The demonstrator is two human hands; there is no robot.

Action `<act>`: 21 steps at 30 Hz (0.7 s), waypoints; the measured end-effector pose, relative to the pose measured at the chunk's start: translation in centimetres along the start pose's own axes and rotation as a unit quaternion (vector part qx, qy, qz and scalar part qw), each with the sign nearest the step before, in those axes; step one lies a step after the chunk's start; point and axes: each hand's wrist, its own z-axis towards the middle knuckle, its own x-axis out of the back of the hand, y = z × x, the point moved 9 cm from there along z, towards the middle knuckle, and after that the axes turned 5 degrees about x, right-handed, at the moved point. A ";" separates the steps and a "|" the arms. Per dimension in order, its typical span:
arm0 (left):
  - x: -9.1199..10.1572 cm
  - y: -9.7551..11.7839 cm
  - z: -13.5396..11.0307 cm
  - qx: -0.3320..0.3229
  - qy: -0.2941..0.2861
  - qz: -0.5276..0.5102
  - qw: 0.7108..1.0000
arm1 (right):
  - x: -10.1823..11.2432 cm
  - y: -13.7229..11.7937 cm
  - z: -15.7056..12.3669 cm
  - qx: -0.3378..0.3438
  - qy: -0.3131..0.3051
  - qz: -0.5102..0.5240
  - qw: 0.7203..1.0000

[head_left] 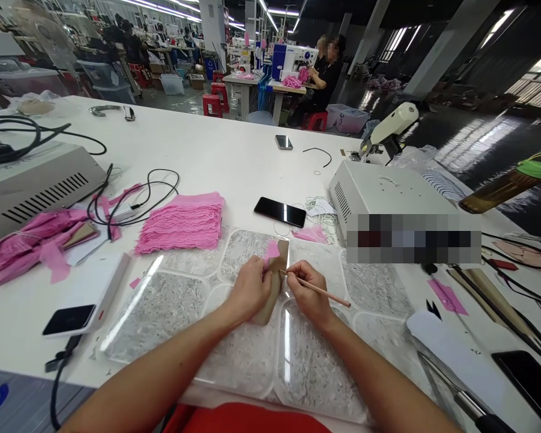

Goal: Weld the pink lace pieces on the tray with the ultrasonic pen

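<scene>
My left hand (253,287) is closed on a strip of brown card (267,311), with a small piece of pink fabric (272,249) pinched at its upper part. Between the fingers of my right hand (310,291) is a slim wooden pencil (327,293); its tip meets the right side of the card. Both hands work just above a clear, marbled plastic mat (243,367) on the white table. Up and to the left of them lies a thick stack of pink lace-edged fabric pieces (183,221).
A black phone (279,211) lies beyond my hands. Grey metal boxes (388,186) flank the workspace, with black cables (155,195) and bunched pink fabric (36,237) at left. A white scale-like device (90,291) sits nearer. Across the aisle, a person (327,78) sits at a sewing machine.
</scene>
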 end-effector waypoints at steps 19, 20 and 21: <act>-0.2 0.0 0.0 0.065 -0.071 0.083 0.992 | 0.3 0.2 -0.2 -0.006 0.008 -0.056 0.998; -0.2 -0.1 0.0 0.066 -0.069 0.079 0.992 | 0.3 0.2 -0.1 -0.007 0.006 -0.056 0.998; -0.2 -0.2 0.0 0.066 -0.069 0.076 0.993 | 0.3 0.2 -0.1 -0.007 0.004 -0.056 0.998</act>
